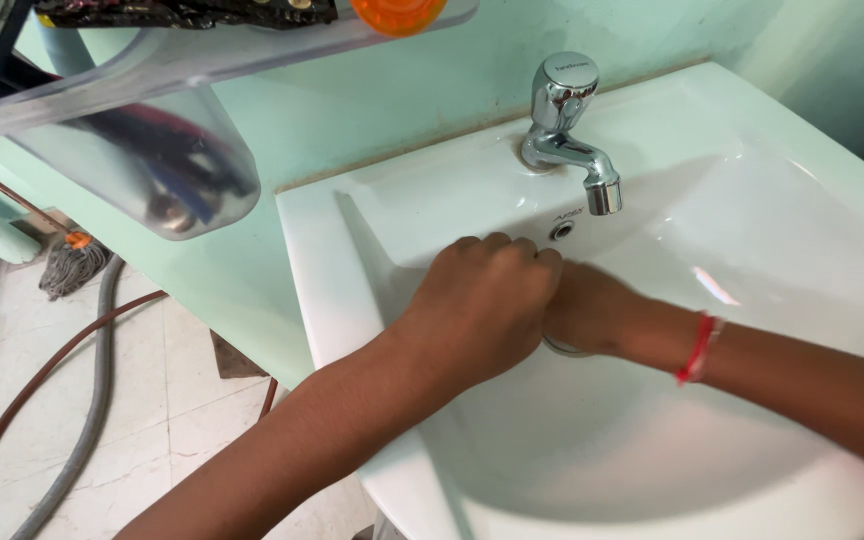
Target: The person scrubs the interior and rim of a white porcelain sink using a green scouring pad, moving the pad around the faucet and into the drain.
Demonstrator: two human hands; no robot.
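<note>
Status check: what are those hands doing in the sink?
Left hand fisted over right hand, low in white basin. Drain ring partly hidden. Tap dry.

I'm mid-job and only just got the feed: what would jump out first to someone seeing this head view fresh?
First, the two hands: the left hand lies over the right hand, pressed together low in the white sink, over a metal ring that may be the drain. Just above them the chrome tap stands at the back rim, with no water visible. A red thread band circles the right wrist, and a clear plastic shelf juts out at upper left.

Bright, sharp, glare on sink [752, 260]
</note>
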